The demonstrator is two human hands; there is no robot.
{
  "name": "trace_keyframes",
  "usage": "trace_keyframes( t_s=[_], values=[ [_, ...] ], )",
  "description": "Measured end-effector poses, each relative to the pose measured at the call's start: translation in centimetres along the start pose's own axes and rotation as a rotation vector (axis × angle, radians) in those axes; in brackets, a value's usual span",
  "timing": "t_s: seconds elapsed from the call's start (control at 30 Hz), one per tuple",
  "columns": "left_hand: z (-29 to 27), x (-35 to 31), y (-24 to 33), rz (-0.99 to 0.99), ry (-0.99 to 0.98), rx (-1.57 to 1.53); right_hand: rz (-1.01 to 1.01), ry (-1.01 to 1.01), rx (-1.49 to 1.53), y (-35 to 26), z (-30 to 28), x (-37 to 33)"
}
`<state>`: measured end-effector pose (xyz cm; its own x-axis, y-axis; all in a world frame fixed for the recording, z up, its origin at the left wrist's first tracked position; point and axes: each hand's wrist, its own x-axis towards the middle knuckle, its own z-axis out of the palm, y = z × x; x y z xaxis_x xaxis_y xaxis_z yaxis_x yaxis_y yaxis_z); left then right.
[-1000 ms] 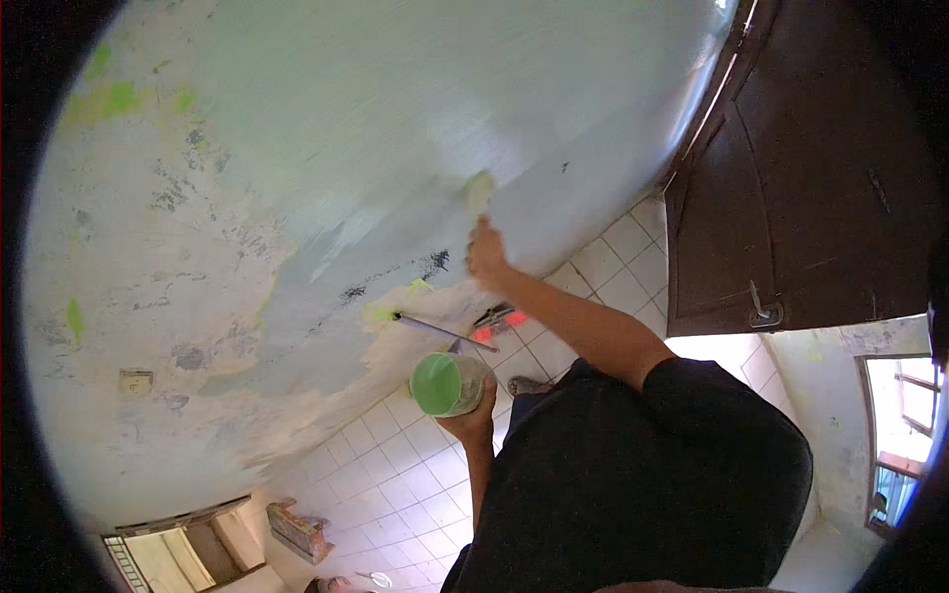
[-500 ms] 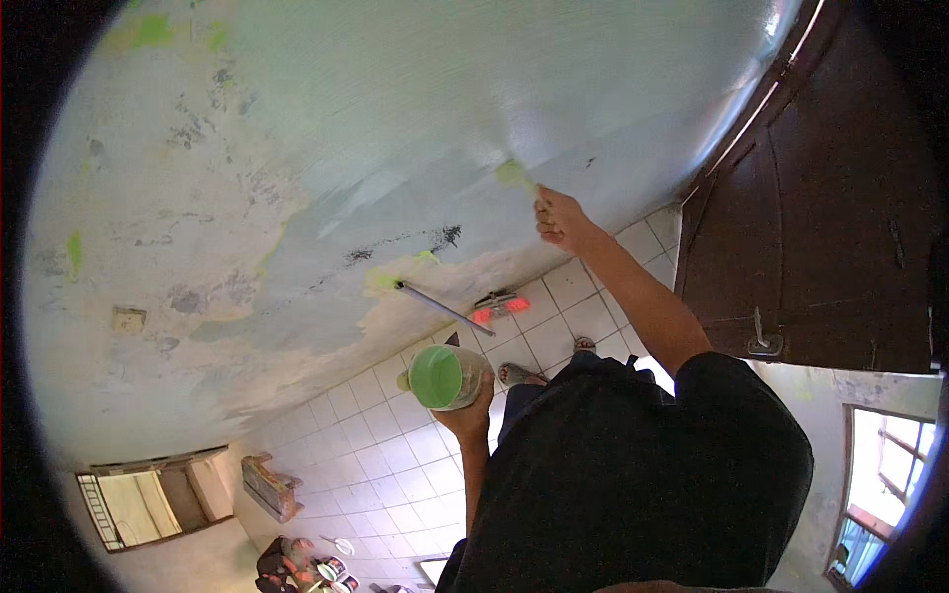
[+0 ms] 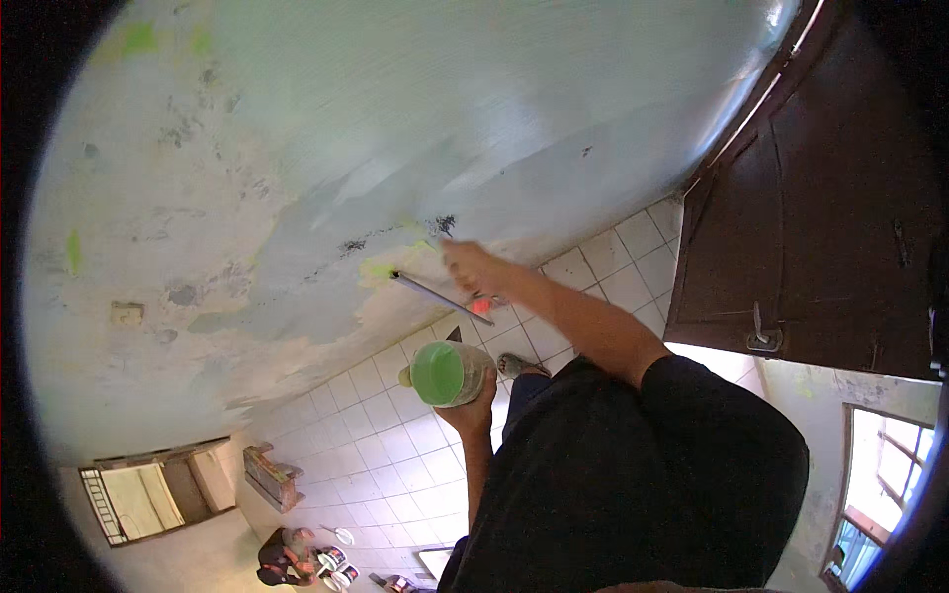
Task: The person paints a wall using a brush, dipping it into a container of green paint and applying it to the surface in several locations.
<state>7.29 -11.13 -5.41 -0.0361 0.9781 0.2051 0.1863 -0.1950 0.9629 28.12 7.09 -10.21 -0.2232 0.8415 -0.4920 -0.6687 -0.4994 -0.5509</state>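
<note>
My left hand (image 3: 474,410) is wrapped round a round plastic tub (image 3: 475,380) with light green paint (image 3: 437,374) inside, held in front of my body. My right hand (image 3: 473,267) is closed on a paintbrush (image 3: 423,232), smeared by motion, beside a dark scuffed patch low on the wall. Whether the bristles touch the wall I cannot tell. The wall (image 3: 395,119) is pale green higher up, greyish-blue lower down, and bare and stained toward the left.
A grey pole (image 3: 445,299) leans by the wall, near a red broom head (image 3: 481,305). At right stands a brown door (image 3: 820,198). A wooden piece (image 3: 271,478) sits on the tiled floor (image 3: 381,420). A person (image 3: 284,555) is beside paint buckets (image 3: 336,568) at lower left.
My right hand has swept the brush left and down along the wall, toward the dark patch. My left hand still holds the tub in nearly the same place.
</note>
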Motion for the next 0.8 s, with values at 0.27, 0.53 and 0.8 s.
trace_keyframes(
  t_s=[0.27, 0.53, 0.8],
  values=[
    [-1.2, -0.8, -1.6, 0.084, -0.014, 0.092, -0.354, 0.468, 0.148, -6.0, -9.2, -6.3],
    [-2.9, -0.6, -0.6, -0.095, -0.045, 0.017, -0.123, 0.299, 0.085, 1.1, 2.8, 1.0],
    [-6.2, 3.1, -1.0, 0.134, -0.166, 0.069, -0.534, 0.180, -1.068, -4.6, 2.4, -17.1]
  ],
)
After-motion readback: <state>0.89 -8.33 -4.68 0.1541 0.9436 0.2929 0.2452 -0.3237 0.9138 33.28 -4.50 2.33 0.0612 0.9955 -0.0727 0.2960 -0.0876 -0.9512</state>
